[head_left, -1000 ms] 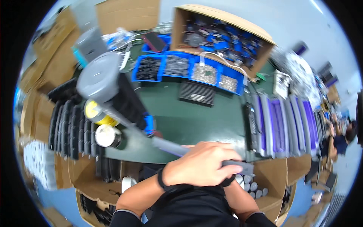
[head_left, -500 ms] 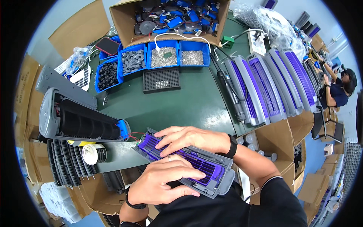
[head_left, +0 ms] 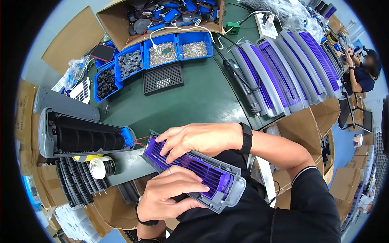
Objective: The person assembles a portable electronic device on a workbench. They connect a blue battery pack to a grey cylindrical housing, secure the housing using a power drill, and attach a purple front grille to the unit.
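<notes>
A grey housing half with a purple slatted grille [head_left: 210, 177] lies tilted between my hands, over the table's near edge. My left hand [head_left: 170, 194] holds its near long side, fingers bent over the grille and thumb against the near rim. From the far side, my right hand [head_left: 198, 139] presses bent fingers onto the grille's left part; its thumb is hidden. Thin red wires [head_left: 139, 141] run from the panel's left end to an opened grey housing [head_left: 46, 133]. That housing lies on its side, showing a black cylindrical roller [head_left: 89, 135] and a blue piece [head_left: 126, 135] at its end.
Blue bins [head_left: 194, 56] of small parts and a black perforated tray [head_left: 162, 79] stand at the back. An electric screwdriver [head_left: 247, 91] lies beside several grey-purple units [head_left: 283, 75]. A white tub [head_left: 101, 167] and black ribbed parts [head_left: 77, 182] sit at the left.
The view has shifted, so the table's things sit higher and further left. Both hands stay on the panel; my right fingers have moved slightly along the grille.
</notes>
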A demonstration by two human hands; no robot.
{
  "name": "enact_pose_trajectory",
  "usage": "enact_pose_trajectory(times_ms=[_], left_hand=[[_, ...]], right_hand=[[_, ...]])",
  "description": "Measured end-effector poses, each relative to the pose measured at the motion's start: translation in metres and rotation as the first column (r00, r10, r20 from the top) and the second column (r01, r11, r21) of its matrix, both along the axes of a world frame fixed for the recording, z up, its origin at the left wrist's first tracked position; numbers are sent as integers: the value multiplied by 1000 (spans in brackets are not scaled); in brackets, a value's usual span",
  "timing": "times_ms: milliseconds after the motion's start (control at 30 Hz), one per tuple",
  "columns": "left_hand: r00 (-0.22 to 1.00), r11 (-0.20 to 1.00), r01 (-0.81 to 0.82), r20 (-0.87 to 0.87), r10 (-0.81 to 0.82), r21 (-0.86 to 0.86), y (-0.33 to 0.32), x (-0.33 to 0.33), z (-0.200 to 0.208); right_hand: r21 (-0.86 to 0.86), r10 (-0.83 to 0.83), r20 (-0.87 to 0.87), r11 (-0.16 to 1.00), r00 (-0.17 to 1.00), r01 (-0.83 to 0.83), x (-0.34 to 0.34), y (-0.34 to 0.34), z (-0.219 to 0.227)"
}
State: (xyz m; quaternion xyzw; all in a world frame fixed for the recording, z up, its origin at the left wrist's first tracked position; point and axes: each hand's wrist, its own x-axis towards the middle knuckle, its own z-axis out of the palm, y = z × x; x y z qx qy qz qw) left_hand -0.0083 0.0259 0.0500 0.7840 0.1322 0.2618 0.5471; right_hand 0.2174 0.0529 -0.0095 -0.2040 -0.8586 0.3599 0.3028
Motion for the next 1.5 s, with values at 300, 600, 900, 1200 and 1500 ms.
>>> enact_pose_trajectory(times_ms=[300, 600, 900, 1200, 1500], left_hand=[[999, 1000, 11, -39, -12, -26, 0, -3, 1], [474, 58, -781, 530, 703, 622, 20, -69, 72], [386, 167, -827, 326, 863, 537, 107, -72, 83], [310, 243, -948, 427, 849, 206, 129, -78, 83], [425, 434, -844, 101, 900, -315, 105, -73, 3]], right_hand=[[2, -31, -79, 1000, 996, 31, -2, -2, -1], [-134, -20, -138, 991, 990, 1, -4, -11, -10], [-246, -112, -271, 968, 956, 44, -3, -25, -21], [-643, -607, -714, 765, 349, 16, 21, -47, -21], [-761, -801, -588, 595, 111, 261, 98, -45, 71]])
